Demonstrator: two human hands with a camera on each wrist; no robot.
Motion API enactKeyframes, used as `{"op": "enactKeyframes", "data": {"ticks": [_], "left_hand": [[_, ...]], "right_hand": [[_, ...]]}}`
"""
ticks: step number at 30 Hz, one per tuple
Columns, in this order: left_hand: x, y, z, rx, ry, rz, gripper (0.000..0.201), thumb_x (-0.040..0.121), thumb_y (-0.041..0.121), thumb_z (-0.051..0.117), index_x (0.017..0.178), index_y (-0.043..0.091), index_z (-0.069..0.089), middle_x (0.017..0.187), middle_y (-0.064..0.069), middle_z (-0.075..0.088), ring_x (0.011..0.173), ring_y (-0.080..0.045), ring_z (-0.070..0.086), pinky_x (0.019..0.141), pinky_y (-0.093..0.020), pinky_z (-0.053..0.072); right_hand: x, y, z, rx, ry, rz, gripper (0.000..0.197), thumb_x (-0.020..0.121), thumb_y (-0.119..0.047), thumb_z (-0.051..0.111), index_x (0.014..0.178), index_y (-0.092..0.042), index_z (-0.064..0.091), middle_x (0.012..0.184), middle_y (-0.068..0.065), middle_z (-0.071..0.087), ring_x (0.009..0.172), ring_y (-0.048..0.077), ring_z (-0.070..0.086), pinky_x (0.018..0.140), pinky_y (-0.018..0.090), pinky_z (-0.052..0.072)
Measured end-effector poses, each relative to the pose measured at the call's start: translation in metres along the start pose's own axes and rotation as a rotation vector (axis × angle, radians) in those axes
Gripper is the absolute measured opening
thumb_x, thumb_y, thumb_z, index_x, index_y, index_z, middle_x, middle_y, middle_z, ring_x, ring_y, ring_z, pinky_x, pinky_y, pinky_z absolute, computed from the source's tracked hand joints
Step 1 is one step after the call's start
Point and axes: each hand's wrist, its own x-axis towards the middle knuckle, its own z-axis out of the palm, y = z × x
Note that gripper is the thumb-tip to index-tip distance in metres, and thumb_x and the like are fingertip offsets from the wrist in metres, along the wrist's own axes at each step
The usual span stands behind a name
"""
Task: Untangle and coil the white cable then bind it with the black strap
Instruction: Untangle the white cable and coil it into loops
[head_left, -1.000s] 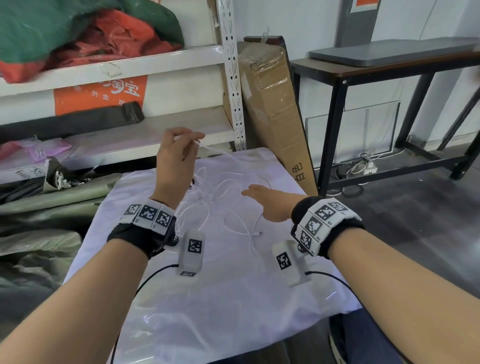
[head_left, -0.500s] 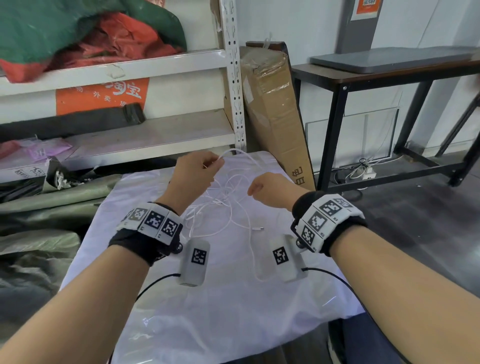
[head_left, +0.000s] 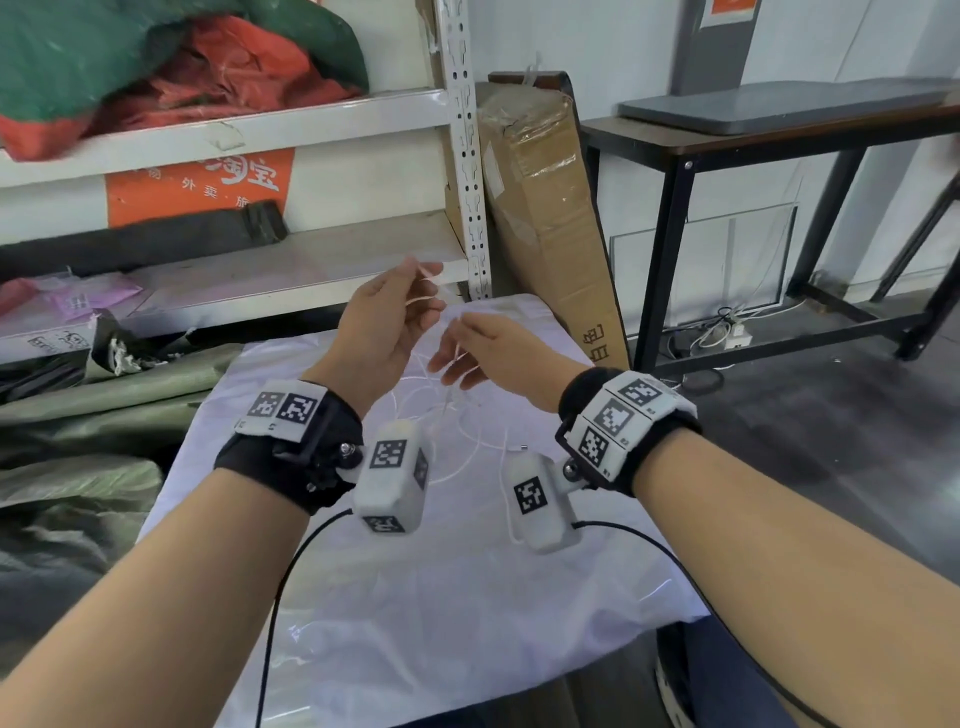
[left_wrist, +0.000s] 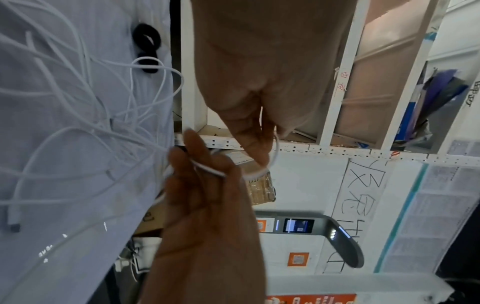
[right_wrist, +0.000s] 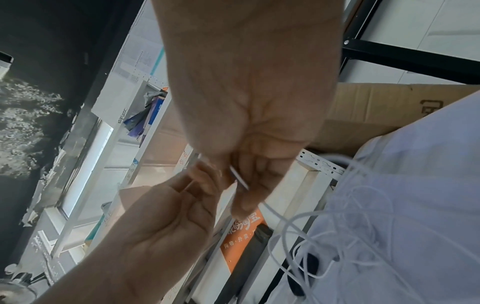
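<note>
At the far left stands a white shelf (head_left: 311, 270) bearing red and green bundles, with dark green sheeting heaped below it. Right of that, the left hand (head_left: 382, 325) is raised above the surface (head_left: 467, 623), which is covered in pale cloth; its grip pinches a strand of the white cable (left_wrist: 78, 131) between thumb and fingertips. Just beside it, the right hand (head_left: 498, 348) also has its grip closed on the cable, its fingers curled round a strand. The two hands are almost touching. Below them the rest of the cable lies in loose tangled loops on the cloth, one plug end (head_left: 522, 448) resting near the right wrist camera. In the left wrist view the black strap (left_wrist: 146, 50) lies at the far edge of the cloth, touching a cable loop. Further right a cardboard box (head_left: 545, 208) leans against the shelf post, then a black-framed table (head_left: 779, 135) stands well apart.
</note>
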Motion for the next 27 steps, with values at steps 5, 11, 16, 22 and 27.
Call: {"op": "enactKeyframes", "data": {"ticks": [5,11,16,22,27], "left_hand": [[-0.002,-0.029,-0.017,0.684,-0.129,0.002,0.019,0.097,0.033,0.049,0.109,0.024,0.061,0.102,0.008,0.062,0.093,-0.014,0.06,0.073,-0.021,0.045],[-0.011,-0.058,-0.038,1.363,-0.573,-0.167,0.021,0.093,0.026,0.058,0.113,0.021,0.061,0.096,0.009,0.067,0.082,-0.01,0.067,0.075,-0.021,0.049],[-0.017,-0.058,-0.037,1.402,-0.665,-0.334,0.039,0.091,0.048,0.053,0.125,0.029,0.054,0.121,0.007,0.06,0.107,-0.013,0.06,0.094,-0.029,0.045],[-0.011,-0.059,-0.069,1.832,-0.721,-0.181,0.029,0.095,0.026,0.047,0.115,0.044,0.058,0.147,0.014,0.036,0.144,-0.024,0.016,0.114,-0.057,0.011],[-0.008,-0.05,-0.079,1.914,-0.599,-0.325,0.058,0.088,0.028,0.063,0.14,0.035,0.038,0.154,0.005,0.027,0.143,-0.022,0.019,0.115,-0.046,0.016]], "right_hand": [[0.0,-0.006,-0.017,0.23,0.397,-0.153,0.033,0.103,-0.015,0.029,0.077,-0.011,0.048,0.066,0.005,0.054,0.051,0.008,0.049,0.05,0.016,0.042],[-0.004,-0.017,-0.031,0.306,0.635,-0.244,0.032,0.104,-0.015,0.027,0.078,-0.012,0.045,0.061,0.003,0.044,0.043,0.003,0.039,0.044,0.013,0.033],[-0.006,-0.001,-0.035,0.206,0.654,-0.152,0.032,0.103,-0.016,0.028,0.078,-0.011,0.047,0.061,0.003,0.046,0.043,0.004,0.039,0.045,0.014,0.033],[-0.011,0.016,-0.034,0.194,0.526,-0.021,0.033,0.103,-0.019,0.031,0.076,-0.014,0.051,0.061,0.003,0.05,0.052,0.009,0.042,0.045,0.015,0.034],[-0.014,0.023,-0.039,0.042,0.386,-0.013,0.033,0.102,-0.02,0.035,0.081,-0.014,0.059,0.062,0.004,0.059,0.051,0.011,0.045,0.055,0.02,0.038]]}}
